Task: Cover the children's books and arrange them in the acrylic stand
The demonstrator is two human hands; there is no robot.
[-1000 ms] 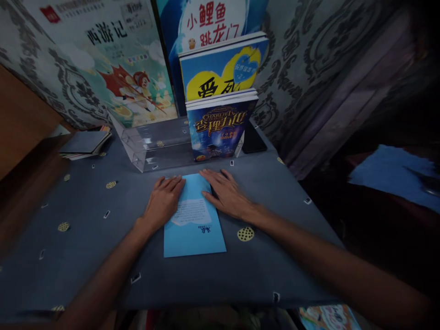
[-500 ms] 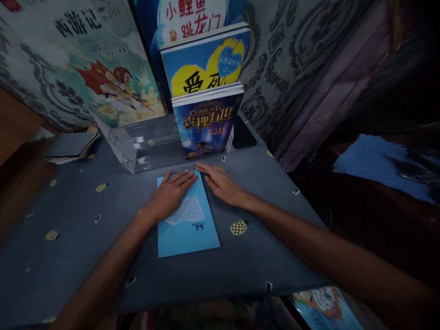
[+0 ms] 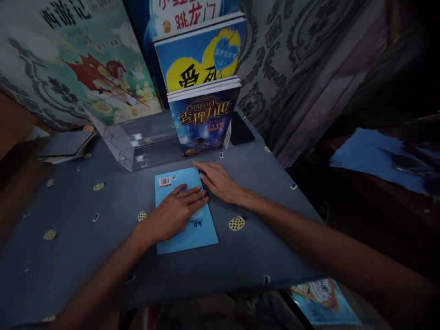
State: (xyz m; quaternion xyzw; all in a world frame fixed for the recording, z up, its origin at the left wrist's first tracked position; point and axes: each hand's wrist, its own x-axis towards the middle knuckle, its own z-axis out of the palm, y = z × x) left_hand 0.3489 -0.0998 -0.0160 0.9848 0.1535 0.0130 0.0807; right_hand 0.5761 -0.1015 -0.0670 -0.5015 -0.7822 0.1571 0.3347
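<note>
The left hand [image 3: 180, 211] lies flat on the blue book [image 3: 185, 240], fingers out straight, gripping nothing. The right hand [image 3: 218, 182] is flat too, by the book's far right corner. The book is on the desk [image 3: 113, 256]. On the far side, more books [image 3: 206, 114] stand in a clear rack [image 3: 123, 153]

There are two hands, one left hand [image 3: 175, 211] and one right hand [image 3: 220, 183], and one light-blue book [image 3: 187, 240] on one bench [image 3: 103, 256]. Four covers face out: one dark-blue cover [image 3: 205, 121], one blue-and-yellow cover [image 3: 201, 59], one red-lettered cover [image 3: 192, 18], one pale-green cover [image 3: 110, 75]. One clear rack [image 3: 118, 146], one black phone-like slab [image 3: 242, 130], one blue cloth [image 3: 367, 158], one pile [image 3: 65, 143] too blurred to count.
</note>
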